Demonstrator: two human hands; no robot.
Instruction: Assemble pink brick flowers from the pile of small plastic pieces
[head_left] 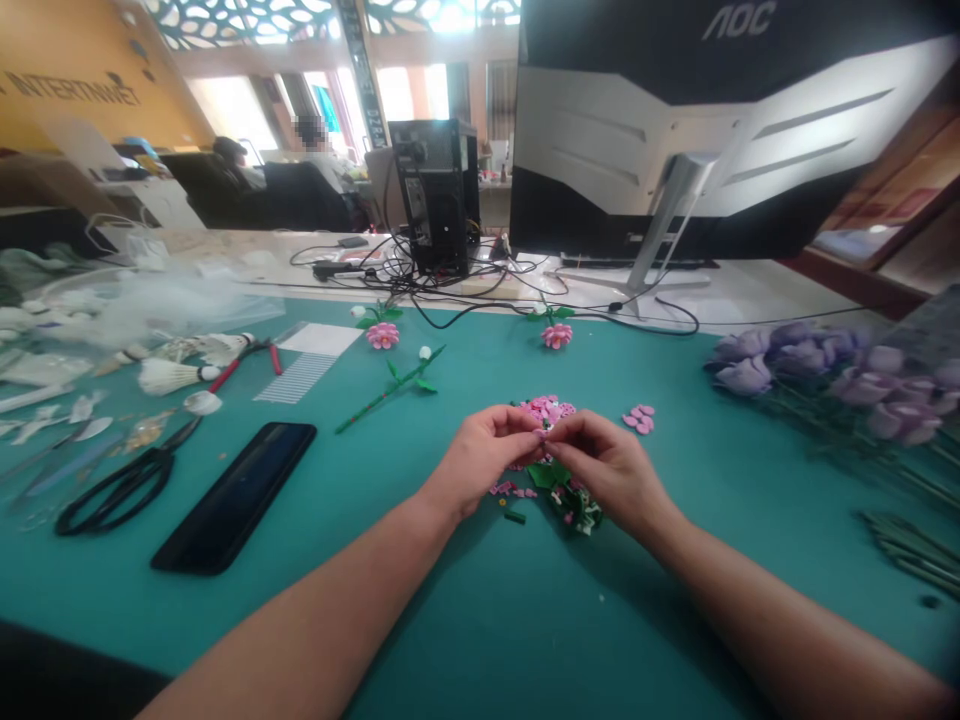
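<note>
My left hand point(480, 458) and my right hand point(604, 468) meet at the middle of the teal mat point(465, 600), fingertips pinched together on a small pink piece I can barely make out. Just behind the fingers lies a heap of pink brick petals point(550, 409). Under my right hand sit green leaf pieces point(562, 495) and tiny loose pink bits point(514, 490). A few separate pink petals point(640, 419) lie to the right. Two finished pink brick flowers point(383, 335) point(556, 336) and a green stem with a white bud point(390, 388) rest farther back.
A black phone point(236, 493) and black scissors point(124, 485) lie at left, beyond them shuttlecocks point(176, 375) and red-handled pliers point(247, 362). Purple artificial flowers point(825, 375) fill the right side. A monitor point(697, 130), a computer tower point(435, 195) and cables stand behind the mat.
</note>
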